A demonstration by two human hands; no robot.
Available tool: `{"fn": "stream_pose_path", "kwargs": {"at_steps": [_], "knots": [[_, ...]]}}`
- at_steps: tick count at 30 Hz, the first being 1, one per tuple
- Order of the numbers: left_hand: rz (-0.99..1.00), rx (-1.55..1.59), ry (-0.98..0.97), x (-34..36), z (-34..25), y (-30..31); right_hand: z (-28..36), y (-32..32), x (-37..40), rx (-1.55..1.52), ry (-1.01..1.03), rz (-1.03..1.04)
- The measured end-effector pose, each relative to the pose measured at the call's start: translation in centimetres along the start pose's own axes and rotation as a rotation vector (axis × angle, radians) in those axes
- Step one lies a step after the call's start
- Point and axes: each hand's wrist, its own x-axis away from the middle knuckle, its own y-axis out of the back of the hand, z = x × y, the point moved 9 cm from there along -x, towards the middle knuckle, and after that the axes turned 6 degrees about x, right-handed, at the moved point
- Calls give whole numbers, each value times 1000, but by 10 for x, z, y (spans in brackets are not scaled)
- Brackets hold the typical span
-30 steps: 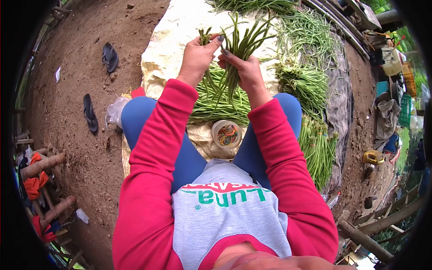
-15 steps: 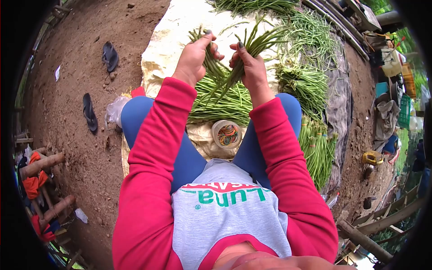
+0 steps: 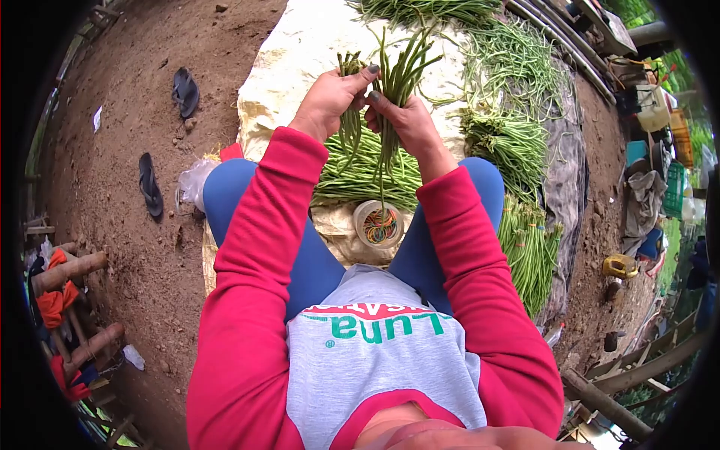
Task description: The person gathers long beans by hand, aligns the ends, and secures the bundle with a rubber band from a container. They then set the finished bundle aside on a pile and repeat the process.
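Observation:
My left hand (image 3: 331,100) is closed round a small bunch of long green beans (image 3: 350,129), their ends poking up above the thumb. Close beside it, my right hand (image 3: 409,124) grips a thicker bunch of long beans (image 3: 401,73) that fans out at the top and hangs down below the fist. Both hands are nearly touching, raised over a pile of long beans (image 3: 367,176) lying between my knees. A round tub of coloured rubber bands (image 3: 379,225) stands just nearer to me, with one hanging bean tip reaching in front of it.
A pale sheet (image 3: 277,71) lies under the beans. More heaps of beans (image 3: 514,67) and tied bundles (image 3: 527,255) line the right side. Dark flip-flops (image 3: 150,187) rest on the dirt at left. A yellow container (image 3: 621,265) and a green crate (image 3: 673,187) are at far right.
My hands have come closer together. The right hand's bunch has swung from leaning right to nearly upright, and the left hand's bunch now hangs straighter.

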Motion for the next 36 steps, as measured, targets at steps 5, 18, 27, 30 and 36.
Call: {"fn": "stream_pose_path", "kwargs": {"at_steps": [5, 18, 27, 30, 36], "knots": [[-98, 180, -104, 2, -14, 11, 7, 7, -3, 7, 28, -52], [-67, 99, -85, 2, -26, 12, 12, 4, 0, 78, 24, -67], [26, -3, -46, 5, -15, -1, 2, 32, -5, -120, 59, -249], [45, -71, 23, 5, -5, -5, 4, 25, -3, -115, 52, -200], [30, 72, -209, 5, -29, -2, 2, 11, -2, -66, 4, -84]]}}
